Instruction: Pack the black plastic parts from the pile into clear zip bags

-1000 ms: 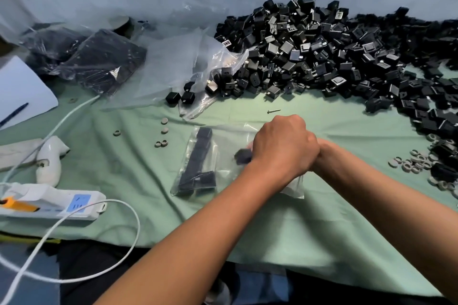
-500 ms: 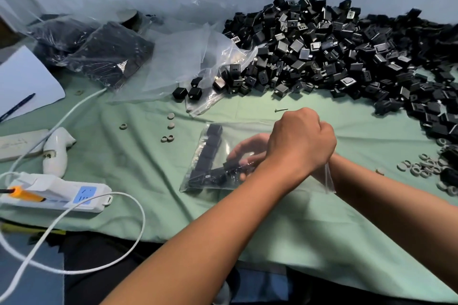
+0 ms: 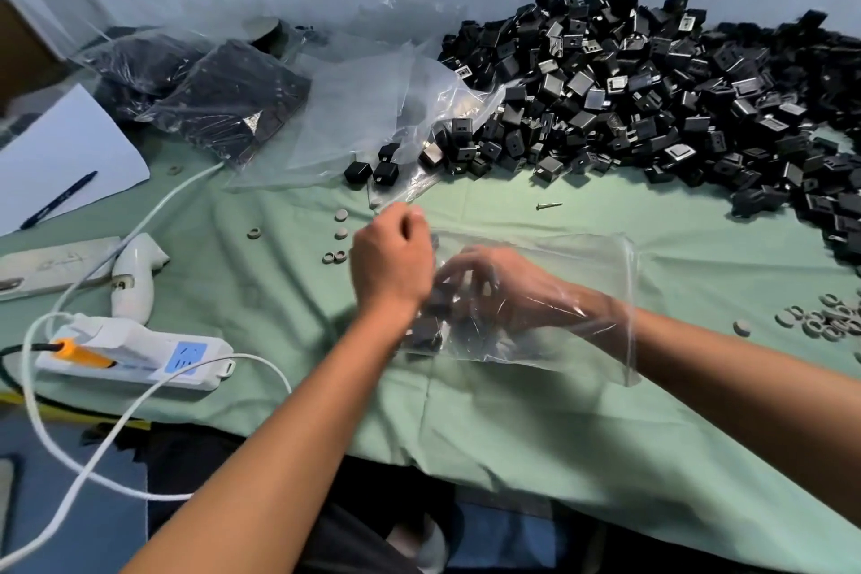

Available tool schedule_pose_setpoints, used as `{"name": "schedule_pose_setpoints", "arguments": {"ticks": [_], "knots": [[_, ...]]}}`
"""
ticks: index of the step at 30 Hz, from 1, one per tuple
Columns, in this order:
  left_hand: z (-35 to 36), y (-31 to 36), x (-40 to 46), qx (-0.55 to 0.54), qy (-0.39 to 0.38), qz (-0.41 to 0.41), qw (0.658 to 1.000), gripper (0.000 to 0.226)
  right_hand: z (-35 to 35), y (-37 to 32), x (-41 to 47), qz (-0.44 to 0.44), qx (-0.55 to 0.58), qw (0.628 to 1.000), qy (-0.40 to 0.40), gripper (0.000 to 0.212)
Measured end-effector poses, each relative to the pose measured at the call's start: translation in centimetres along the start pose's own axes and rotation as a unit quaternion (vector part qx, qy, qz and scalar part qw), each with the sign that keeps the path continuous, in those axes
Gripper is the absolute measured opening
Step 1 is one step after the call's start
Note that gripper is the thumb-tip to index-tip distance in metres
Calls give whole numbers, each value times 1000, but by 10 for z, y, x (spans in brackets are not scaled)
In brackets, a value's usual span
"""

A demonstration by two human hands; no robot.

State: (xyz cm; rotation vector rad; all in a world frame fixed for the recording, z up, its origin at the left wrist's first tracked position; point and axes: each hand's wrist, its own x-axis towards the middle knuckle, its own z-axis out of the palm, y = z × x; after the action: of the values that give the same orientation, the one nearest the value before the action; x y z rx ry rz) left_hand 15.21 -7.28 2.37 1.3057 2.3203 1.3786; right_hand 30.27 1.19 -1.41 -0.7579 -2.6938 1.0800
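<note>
- Upper left of the frame: filled bags (image 3: pixel 219 98) of dark parts lie on the desk (image 3: pixel 536 424), by a white sheet (image 3: pixel 60 149) and a pen (image 3: pixel 58 200). These look like finished packs, so part of the job seems done.
- Lower left: a power strip (image 3: pixel 135 354) with white cable, not part of the packing.
- Left of centre: the left hand (image 3: pixel 391 261) has its fingers curled, pinching the far left corner of the bag (image 3: pixel 577 275), holding it up and taut.
- Centre: that clear bag is tilted, its mouth at the right, with a few black parts (image 3: pixel 426 331) gathered at its low left end, partly behind the left wrist.
- Centre right: the right hand (image 3: pixel 494 284) is inside the bag up to the wrist, seen through the film. Its fingers are bent among the parts, but the blur keeps me from telling whether they grip one.
- Upper right: the pile (image 3: pixel 652 103) is still very large, well apart from the bag, with an empty clear bag (image 3: pixel 372 107) at its left edge.
- Judgement: this bag is only begun and unsealed; nearly all the packing is left.
</note>
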Motion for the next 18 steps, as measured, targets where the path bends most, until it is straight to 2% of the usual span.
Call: {"name": "schedule_pose_setpoints", "arguments": {"ticks": [3, 5, 7, 10, 15, 18], "knots": [[-12, -47, 8, 18, 52, -86, 995, 30, 4, 2, -1, 8, 35, 999, -20, 33], [-15, -68, 8, 19, 46, -120, 992, 27, 6, 4, 0, 7, 30, 999, -36, 37], [-14, -80, 4, 7, 21, -135, 991, 23, 8, 1, -2, -4, 49, 998, -41, 33], [-10, -86, -2, 4, -1, -124, 992, 22, 11, -7, -1, -4, 108, 994, -36, 24], [-7, -88, -5, 20, 7, -93, 995, 25, 13, -14, 8, 32, 91, 995, -38, 26], [-8, -88, -4, 27, 7, -92, 995, 26, 19, -13, 15, 57, 73, 995, -26, 33]]}}
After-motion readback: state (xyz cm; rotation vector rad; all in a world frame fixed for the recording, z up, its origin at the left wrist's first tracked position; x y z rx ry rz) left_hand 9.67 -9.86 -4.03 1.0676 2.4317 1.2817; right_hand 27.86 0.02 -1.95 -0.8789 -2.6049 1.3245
